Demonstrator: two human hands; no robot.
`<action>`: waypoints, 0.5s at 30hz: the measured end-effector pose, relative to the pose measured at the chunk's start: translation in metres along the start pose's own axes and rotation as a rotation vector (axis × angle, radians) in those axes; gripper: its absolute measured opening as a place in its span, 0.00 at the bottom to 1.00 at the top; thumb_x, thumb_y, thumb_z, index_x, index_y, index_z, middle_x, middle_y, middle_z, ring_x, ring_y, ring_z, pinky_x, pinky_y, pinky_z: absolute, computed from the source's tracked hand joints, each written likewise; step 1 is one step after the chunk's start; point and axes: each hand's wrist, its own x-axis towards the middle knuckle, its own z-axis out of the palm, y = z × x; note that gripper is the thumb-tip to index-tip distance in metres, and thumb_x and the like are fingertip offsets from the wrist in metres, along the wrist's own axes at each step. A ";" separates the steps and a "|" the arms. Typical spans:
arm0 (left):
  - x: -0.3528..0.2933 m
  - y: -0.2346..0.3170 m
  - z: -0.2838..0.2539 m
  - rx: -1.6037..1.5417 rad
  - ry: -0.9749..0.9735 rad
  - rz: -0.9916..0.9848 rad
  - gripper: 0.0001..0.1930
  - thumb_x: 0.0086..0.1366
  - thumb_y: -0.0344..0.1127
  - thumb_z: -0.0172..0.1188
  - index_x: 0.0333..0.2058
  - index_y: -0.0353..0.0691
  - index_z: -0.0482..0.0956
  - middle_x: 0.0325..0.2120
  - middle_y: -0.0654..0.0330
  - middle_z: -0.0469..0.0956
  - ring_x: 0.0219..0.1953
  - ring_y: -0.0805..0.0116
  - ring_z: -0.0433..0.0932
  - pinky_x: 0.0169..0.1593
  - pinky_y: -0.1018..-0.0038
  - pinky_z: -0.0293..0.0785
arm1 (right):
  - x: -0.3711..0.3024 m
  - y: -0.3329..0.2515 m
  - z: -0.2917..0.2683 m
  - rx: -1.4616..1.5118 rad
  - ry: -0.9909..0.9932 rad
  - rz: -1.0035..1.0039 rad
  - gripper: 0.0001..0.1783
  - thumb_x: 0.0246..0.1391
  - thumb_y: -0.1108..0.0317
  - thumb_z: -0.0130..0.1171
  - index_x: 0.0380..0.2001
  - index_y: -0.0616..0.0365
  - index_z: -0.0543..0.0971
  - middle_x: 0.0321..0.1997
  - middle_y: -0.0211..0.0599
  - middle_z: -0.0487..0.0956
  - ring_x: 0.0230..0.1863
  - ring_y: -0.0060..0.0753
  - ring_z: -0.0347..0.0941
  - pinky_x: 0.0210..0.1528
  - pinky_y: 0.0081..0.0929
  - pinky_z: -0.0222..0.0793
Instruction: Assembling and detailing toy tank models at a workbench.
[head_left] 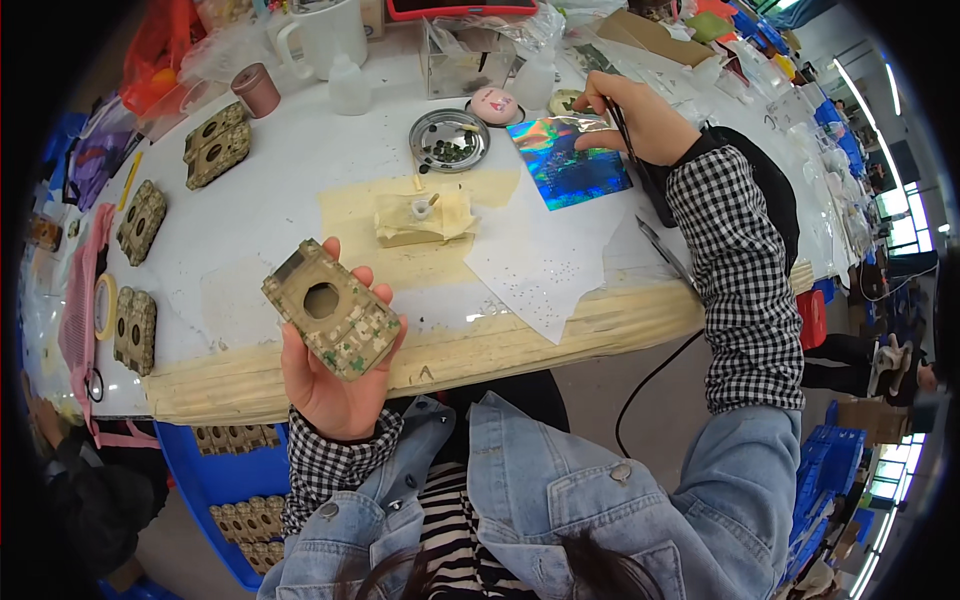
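Observation:
My left hand (pixel 340 385) holds up a model tank hull (pixel 345 325) in tan and green camouflage, its round opening facing up. The fingers wrap its sides, above the table's front edge. Over the right side of the table, my right hand (pixel 640 120) is closed round a slim black tool (pixel 652 190); its exact kind is unclear. The thumb and fingertips are at the upper edge of a shiny blue holographic sheet (pixel 570 170). A silver pointed tool (pixel 663 248) lies below that hand. White paper (pixel 545 280) with tiny specks is spread in front.
Similar camouflage hulls (pixel 142 222) stand at the left. A round dish (pixel 449 140) of small dark green parts sits mid-table, behind a tape-covered block (pixel 425 220). A white pitcher (pixel 325 40) and plastic bottles are farther back. Blue trays (pixel 215 480) with more hulls sit below the table.

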 end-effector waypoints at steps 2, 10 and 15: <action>0.000 0.000 0.001 0.008 -0.009 0.002 0.38 0.69 0.46 0.47 0.67 0.41 0.33 0.61 0.45 0.56 0.63 0.51 0.60 0.63 0.56 0.62 | 0.003 -0.001 -0.004 -0.044 -0.062 0.056 0.26 0.40 0.62 0.72 0.28 0.56 0.62 0.35 0.43 0.76 0.41 0.46 0.71 0.43 0.35 0.66; 0.000 -0.001 0.001 0.045 -0.021 0.008 0.39 0.69 0.46 0.47 0.67 0.42 0.32 0.60 0.45 0.58 0.62 0.51 0.62 0.62 0.55 0.64 | 0.009 0.015 -0.008 -0.117 -0.194 0.164 0.28 0.35 0.62 0.75 0.29 0.55 0.63 0.39 0.41 0.73 0.45 0.44 0.70 0.46 0.34 0.66; -0.003 0.001 0.001 0.076 0.000 0.011 0.40 0.68 0.47 0.48 0.67 0.42 0.33 0.59 0.45 0.59 0.61 0.52 0.62 0.61 0.55 0.65 | 0.010 0.018 0.001 -0.058 -0.137 0.069 0.27 0.34 0.63 0.74 0.28 0.55 0.64 0.34 0.35 0.72 0.42 0.41 0.68 0.44 0.33 0.66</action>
